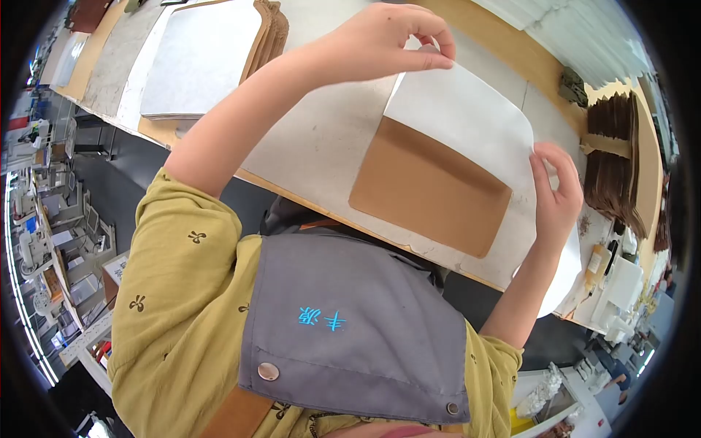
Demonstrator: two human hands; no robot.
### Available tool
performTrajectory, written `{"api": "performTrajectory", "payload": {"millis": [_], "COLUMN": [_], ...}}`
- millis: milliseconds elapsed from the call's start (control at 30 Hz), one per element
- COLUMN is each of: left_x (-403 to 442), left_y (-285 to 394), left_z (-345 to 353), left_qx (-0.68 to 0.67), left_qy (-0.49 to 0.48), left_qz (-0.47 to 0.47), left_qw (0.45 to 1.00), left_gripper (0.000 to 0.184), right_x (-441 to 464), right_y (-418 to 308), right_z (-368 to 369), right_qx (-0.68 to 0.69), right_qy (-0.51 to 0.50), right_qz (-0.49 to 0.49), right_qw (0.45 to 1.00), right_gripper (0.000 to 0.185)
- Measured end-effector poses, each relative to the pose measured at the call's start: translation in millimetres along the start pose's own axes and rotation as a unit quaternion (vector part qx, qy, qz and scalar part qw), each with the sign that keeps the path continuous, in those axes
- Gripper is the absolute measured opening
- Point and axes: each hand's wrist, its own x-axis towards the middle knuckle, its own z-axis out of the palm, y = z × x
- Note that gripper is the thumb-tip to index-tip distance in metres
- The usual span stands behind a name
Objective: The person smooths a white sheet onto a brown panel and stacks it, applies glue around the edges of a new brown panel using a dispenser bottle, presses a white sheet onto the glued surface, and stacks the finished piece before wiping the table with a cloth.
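A white sheet [467,120] covers the far part of a flat brown panel [431,190] on the worktable. Its near edge casts a shadow on the brown surface. My left hand [398,40] has thumb and fingers pinched together at the sheet's far corner. At the right corner, the fingertips of my right hand [558,190] close on the sheet's edge. Whether the white piece is separate from the brown panel or joined to it along the far side, I cannot tell.
A stack of white-faced brown panels [201,62] lies on the left of the table [299,139]. Bundled dark brown pieces [612,157] stand at the right, near a yellowish bottle [597,261]. White material [584,36] hangs or lies at the far right.
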Motion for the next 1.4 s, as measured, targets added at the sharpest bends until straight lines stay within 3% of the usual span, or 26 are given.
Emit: {"api": "performTrajectory", "payload": {"millis": [33,100,233,400,867,1133,1333,1400], "left_x": [-8.0,-30.1,-85.1,-139.4,-177.9,-179.5,-177.7,-177.2], "left_y": [3.3,8.4,24.1,17.9,2.6,2.1,6.5,8.8], "left_z": [-0.5,-0.9,13.6,43.2,77.4,78.2,67.8,66.2], "left_qx": [0.001,-0.035,-0.039,0.050,0.128,0.151,0.142,0.182], "left_qy": [0.001,0.033,0.051,0.078,0.059,0.073,0.027,-0.044], "left_qz": [0.000,0.125,0.145,0.164,0.203,0.201,0.117,0.093], "left_qw": [1.000,0.991,0.987,0.982,0.969,0.965,0.983,0.978], "left_gripper": [0.012,0.009,0.014,0.021,0.032,0.033,0.052,0.064], "right_x": [-5.9,-21.3,-57.9,-94.1,-134.2,-140.2,-139.9,-139.2], "right_y": [-4.8,-13.2,-23.7,-29.4,-22.3,-20.6,-20.3,-20.0], "right_z": [-4.9,-14.2,-22.0,-10.3,9.1,9.6,12.9,12.6], "right_qx": [0.010,0.021,0.027,0.037,-0.040,-0.056,-0.035,-0.037], "right_qy": [0.003,0.005,-0.038,-0.075,-0.067,-0.063,-0.049,-0.047], "right_qz": [-0.003,-0.006,-0.062,-0.076,-0.094,-0.093,-0.078,-0.079], "right_qw": [1.000,1.000,0.997,0.994,0.993,0.992,0.995,0.995], "right_gripper": [0.011,0.012,0.022,0.028,0.027,0.026,0.026,0.026]}}
